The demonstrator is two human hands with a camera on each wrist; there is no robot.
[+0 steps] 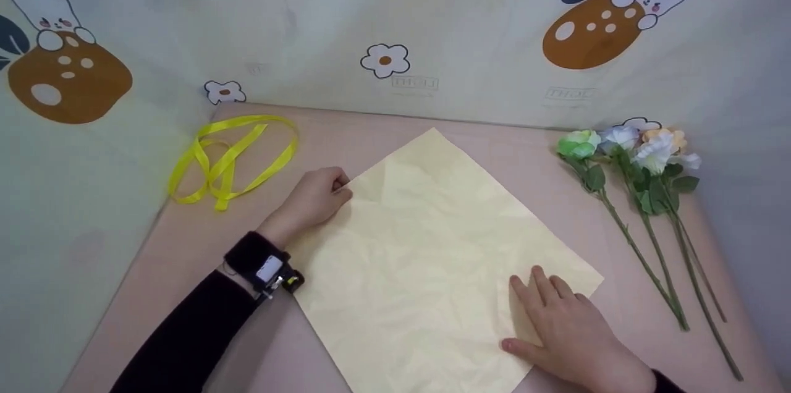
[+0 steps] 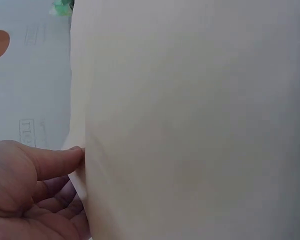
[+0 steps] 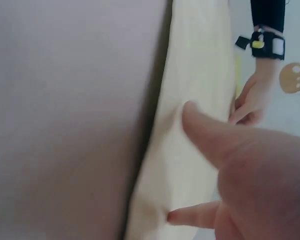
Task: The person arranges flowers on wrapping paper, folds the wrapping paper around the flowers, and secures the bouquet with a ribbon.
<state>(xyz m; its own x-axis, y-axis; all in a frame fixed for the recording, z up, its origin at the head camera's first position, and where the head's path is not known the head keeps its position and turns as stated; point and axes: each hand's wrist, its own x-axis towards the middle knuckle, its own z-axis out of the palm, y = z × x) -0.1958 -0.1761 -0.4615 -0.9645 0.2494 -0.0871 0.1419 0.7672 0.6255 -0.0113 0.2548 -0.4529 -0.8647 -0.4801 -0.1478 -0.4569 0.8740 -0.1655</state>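
Observation:
A large pale yellow sheet of wrapping paper (image 1: 426,245) lies turned like a diamond, with faint creases over its surface. At its upper left edge my left hand (image 1: 318,195) pinches the paper between thumb and curled fingers; the left wrist view shows the thumb (image 2: 65,161) on the edge. My right hand (image 1: 565,325) rests on the paper near its right corner, fingers spread and fairly straight. In the right wrist view, the right thumb (image 3: 205,125) lies over the paper (image 3: 190,75) close to its edge.
A loosely looped yellow ribbon (image 1: 232,158) lies at the back left of the pink table (image 1: 519,152). On the right are several artificial flowers (image 1: 642,152) with long green stems. Behind stands a pale curtain (image 1: 309,28) printed with rabbits and flowers.

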